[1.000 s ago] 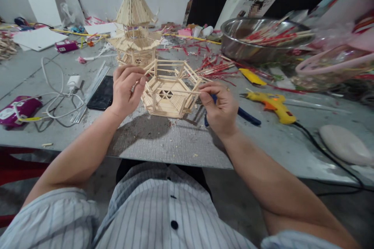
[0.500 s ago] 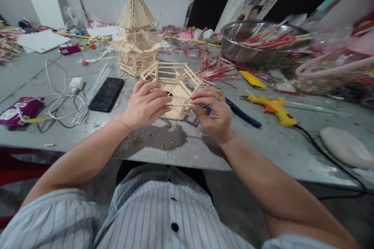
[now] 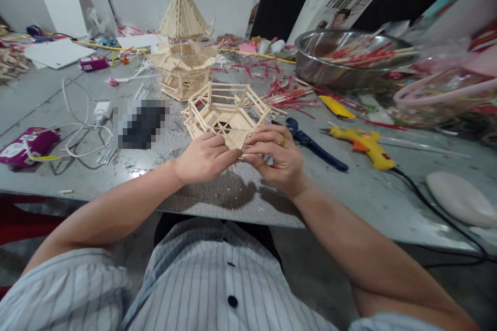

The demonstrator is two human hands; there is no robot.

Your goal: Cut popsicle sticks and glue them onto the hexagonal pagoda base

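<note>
A six-sided frame of pale wooden sticks [image 3: 229, 114] stands on the table in front of me. My left hand [image 3: 208, 158] is closed at its near edge, fingertips pressed together; what they pinch is hidden. Close beside it, my right hand [image 3: 275, 158], with a ring on one finger, is closed at the near right corner of the frame. Its fingertips almost meet the left ones, and the thin stick between them is mostly covered. Behind the frame rises a stick pagoda [image 3: 182, 57] with a pointed roof.
To the right lie blue pliers [image 3: 318, 150], a yellow glue gun [image 3: 361, 145] and a pale stone [image 3: 460, 196]. A steel bowl [image 3: 322, 64] holds red and pale sticks. At left are a blurred dark phone [image 3: 142, 124], white cables and a purple box [image 3: 29, 150].
Both hands have come down and nearer to me, from holding a thin stick above the frame to its near edge. More of the frame's left side and the pliers show.
</note>
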